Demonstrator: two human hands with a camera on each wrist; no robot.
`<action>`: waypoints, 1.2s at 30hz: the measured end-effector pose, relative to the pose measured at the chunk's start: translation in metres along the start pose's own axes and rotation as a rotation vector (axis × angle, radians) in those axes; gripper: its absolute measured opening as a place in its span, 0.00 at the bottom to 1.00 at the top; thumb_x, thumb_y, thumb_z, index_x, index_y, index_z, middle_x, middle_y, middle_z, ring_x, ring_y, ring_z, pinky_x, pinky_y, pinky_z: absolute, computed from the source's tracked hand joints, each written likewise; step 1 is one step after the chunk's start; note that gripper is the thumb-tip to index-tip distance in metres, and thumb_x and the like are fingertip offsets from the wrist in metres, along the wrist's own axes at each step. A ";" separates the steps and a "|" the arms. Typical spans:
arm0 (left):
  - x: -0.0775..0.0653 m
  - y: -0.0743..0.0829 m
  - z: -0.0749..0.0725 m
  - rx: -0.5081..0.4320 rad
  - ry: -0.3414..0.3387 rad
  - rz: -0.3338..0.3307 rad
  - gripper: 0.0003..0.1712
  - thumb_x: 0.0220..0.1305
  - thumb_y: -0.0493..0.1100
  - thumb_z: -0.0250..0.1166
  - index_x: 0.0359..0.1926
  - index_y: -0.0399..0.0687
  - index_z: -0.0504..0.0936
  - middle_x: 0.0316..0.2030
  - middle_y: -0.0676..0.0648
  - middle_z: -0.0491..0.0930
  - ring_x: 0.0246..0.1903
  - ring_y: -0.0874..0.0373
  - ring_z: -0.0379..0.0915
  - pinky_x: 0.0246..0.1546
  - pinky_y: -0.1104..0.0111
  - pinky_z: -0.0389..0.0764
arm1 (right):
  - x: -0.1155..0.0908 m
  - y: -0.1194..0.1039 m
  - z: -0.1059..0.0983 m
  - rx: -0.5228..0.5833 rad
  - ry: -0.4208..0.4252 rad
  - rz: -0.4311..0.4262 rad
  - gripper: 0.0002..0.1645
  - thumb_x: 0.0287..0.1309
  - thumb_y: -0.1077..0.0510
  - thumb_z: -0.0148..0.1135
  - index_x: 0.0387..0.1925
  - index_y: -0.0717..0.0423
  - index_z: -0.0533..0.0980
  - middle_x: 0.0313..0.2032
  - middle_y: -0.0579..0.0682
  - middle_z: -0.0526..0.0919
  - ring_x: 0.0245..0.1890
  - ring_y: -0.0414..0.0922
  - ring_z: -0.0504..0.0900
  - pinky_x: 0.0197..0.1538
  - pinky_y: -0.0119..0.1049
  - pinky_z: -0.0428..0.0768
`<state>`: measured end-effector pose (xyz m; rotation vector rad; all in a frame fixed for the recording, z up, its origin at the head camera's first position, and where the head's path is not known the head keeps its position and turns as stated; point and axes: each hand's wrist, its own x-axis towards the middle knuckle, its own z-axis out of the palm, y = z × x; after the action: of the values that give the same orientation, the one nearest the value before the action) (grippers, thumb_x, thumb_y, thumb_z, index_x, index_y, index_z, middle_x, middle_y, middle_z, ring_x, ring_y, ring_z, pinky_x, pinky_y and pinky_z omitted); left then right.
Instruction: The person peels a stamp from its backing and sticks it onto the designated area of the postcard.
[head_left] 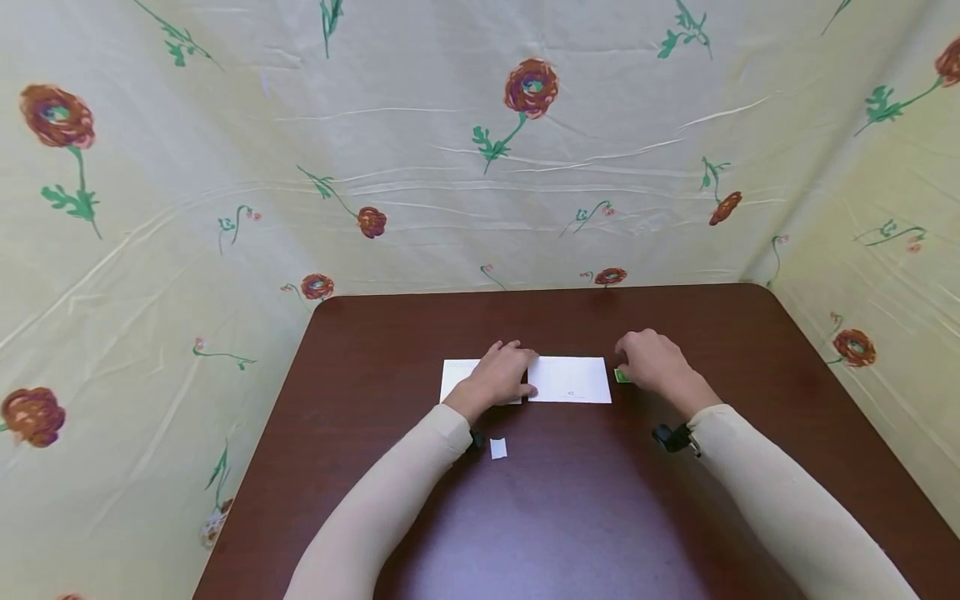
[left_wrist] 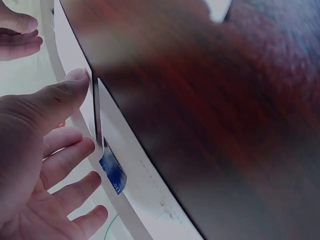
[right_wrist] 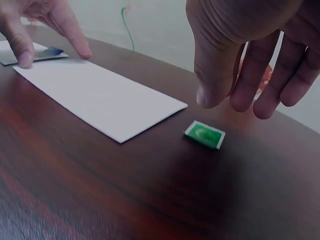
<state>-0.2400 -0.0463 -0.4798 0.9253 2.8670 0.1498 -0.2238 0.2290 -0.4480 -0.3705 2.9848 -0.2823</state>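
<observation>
Pale sleeves [head_left: 787,492], two, nearest the head camera, reaching in from the bottom edge; at their ends, one pair of bare hands.

Right hand [head_left: 660,362]: fingers bent downward, thumb apart from them, nothing visible between; poised at the green stamp [right_wrist: 204,135]. Contact between fingertip and stamp cannot be told.

Green stamp: small, white-bordered, somewhat blurred; on the table just beyond the right end of the right card [right_wrist: 102,97], apart from it.

Left hand [head_left: 498,372]: fingers spread, thumb on the near corner of the right card's left end, a finger at the far corner; no pinch seen.

Hazards, as judged: so thin a stamp may skid or flip if nudged from the side rather than caught by an edge; the right card may slide should the left hand's light touch slacken; the left sleeve may sweep the white slip.

Surroundings: left card [head_left: 457,375], partly under the left hand, bearing a blue stamp [left_wrist: 114,174] toward the right card; white slip [head_left: 498,448], nearer the wearer; dark table [head_left: 360,467]; floral cloth [head_left: 412,108] behind.

Obstruction: right hand, masking most of the green stamp from the head view.
</observation>
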 end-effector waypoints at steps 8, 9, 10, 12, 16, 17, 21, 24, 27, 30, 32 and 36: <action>-0.001 0.002 0.000 0.016 -0.018 -0.004 0.35 0.63 0.56 0.70 0.66 0.48 0.75 0.65 0.51 0.76 0.71 0.46 0.63 0.72 0.47 0.60 | -0.005 0.003 0.006 -0.007 -0.040 -0.004 0.04 0.58 0.60 0.68 0.34 0.56 0.85 0.28 0.49 0.82 0.27 0.47 0.73 0.29 0.39 0.72; -0.001 0.002 0.000 0.020 -0.022 -0.003 0.35 0.63 0.56 0.69 0.67 0.48 0.75 0.65 0.51 0.76 0.71 0.46 0.63 0.72 0.47 0.60 | -0.005 0.003 0.007 -0.011 -0.041 -0.005 0.03 0.58 0.60 0.68 0.32 0.55 0.84 0.27 0.49 0.81 0.26 0.47 0.73 0.28 0.39 0.71; -0.001 0.002 0.000 0.020 -0.022 -0.002 0.34 0.63 0.56 0.69 0.66 0.48 0.75 0.65 0.51 0.76 0.71 0.46 0.63 0.72 0.47 0.60 | -0.005 0.004 0.008 -0.019 -0.039 -0.010 0.03 0.58 0.60 0.67 0.29 0.55 0.84 0.26 0.49 0.80 0.26 0.47 0.72 0.28 0.38 0.71; -0.001 0.002 0.000 0.022 -0.018 0.002 0.34 0.63 0.56 0.70 0.66 0.48 0.75 0.64 0.50 0.77 0.71 0.46 0.64 0.71 0.47 0.60 | -0.005 0.005 0.011 -0.034 -0.032 -0.018 0.05 0.57 0.60 0.66 0.27 0.53 0.83 0.25 0.48 0.78 0.26 0.46 0.72 0.27 0.38 0.70; -0.001 0.003 0.000 0.017 -0.004 0.008 0.34 0.62 0.55 0.70 0.65 0.47 0.76 0.64 0.50 0.77 0.70 0.45 0.65 0.71 0.46 0.61 | -0.005 0.007 0.014 -0.042 -0.013 -0.027 0.05 0.55 0.61 0.65 0.25 0.53 0.81 0.25 0.49 0.77 0.26 0.47 0.71 0.26 0.38 0.69; -0.001 0.002 0.000 0.017 -0.003 0.007 0.34 0.62 0.56 0.70 0.65 0.47 0.76 0.64 0.50 0.77 0.70 0.45 0.65 0.71 0.46 0.61 | -0.005 0.008 0.014 -0.039 -0.009 -0.027 0.04 0.55 0.61 0.65 0.25 0.52 0.81 0.25 0.49 0.77 0.26 0.47 0.72 0.26 0.38 0.70; -0.001 0.003 0.000 0.013 -0.006 0.002 0.34 0.62 0.56 0.70 0.66 0.47 0.76 0.65 0.50 0.77 0.70 0.45 0.64 0.71 0.46 0.60 | -0.005 0.010 0.014 -0.019 0.006 -0.026 0.05 0.54 0.62 0.64 0.24 0.53 0.80 0.25 0.48 0.77 0.26 0.47 0.72 0.26 0.38 0.71; -0.002 0.004 0.000 0.011 -0.010 0.001 0.34 0.63 0.56 0.70 0.66 0.47 0.76 0.65 0.50 0.77 0.70 0.45 0.64 0.71 0.46 0.60 | -0.007 0.012 0.016 -0.008 0.010 -0.026 0.06 0.55 0.63 0.63 0.24 0.53 0.79 0.24 0.48 0.77 0.25 0.46 0.73 0.26 0.38 0.71; -0.003 0.004 -0.001 0.012 -0.014 0.001 0.34 0.63 0.56 0.69 0.66 0.47 0.75 0.65 0.50 0.76 0.71 0.45 0.64 0.71 0.46 0.60 | -0.008 0.013 0.016 -0.007 0.017 -0.027 0.06 0.55 0.64 0.62 0.25 0.53 0.79 0.24 0.48 0.77 0.25 0.46 0.73 0.26 0.38 0.72; -0.003 0.003 -0.002 0.010 -0.017 0.002 0.34 0.64 0.55 0.69 0.66 0.47 0.75 0.66 0.50 0.75 0.71 0.45 0.63 0.72 0.46 0.59 | -0.008 0.014 0.016 0.001 0.024 -0.034 0.06 0.55 0.64 0.62 0.26 0.52 0.78 0.24 0.47 0.77 0.25 0.46 0.73 0.26 0.38 0.72; -0.003 0.003 -0.002 0.009 -0.019 0.002 0.34 0.64 0.55 0.69 0.67 0.47 0.75 0.66 0.50 0.75 0.71 0.46 0.63 0.72 0.46 0.59 | -0.009 0.014 0.015 0.012 0.030 -0.037 0.06 0.56 0.64 0.63 0.26 0.51 0.78 0.24 0.47 0.77 0.24 0.46 0.73 0.26 0.38 0.71; -0.003 0.003 -0.001 0.008 -0.029 -0.004 0.34 0.64 0.55 0.68 0.67 0.48 0.74 0.67 0.50 0.74 0.72 0.46 0.62 0.72 0.46 0.58 | -0.010 0.010 0.013 0.045 0.040 -0.054 0.05 0.57 0.63 0.64 0.28 0.51 0.80 0.25 0.46 0.78 0.25 0.45 0.73 0.27 0.36 0.71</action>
<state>-0.2360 -0.0458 -0.4785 0.9148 2.8446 0.1231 -0.2144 0.2388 -0.4615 -0.4456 3.0054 -0.3664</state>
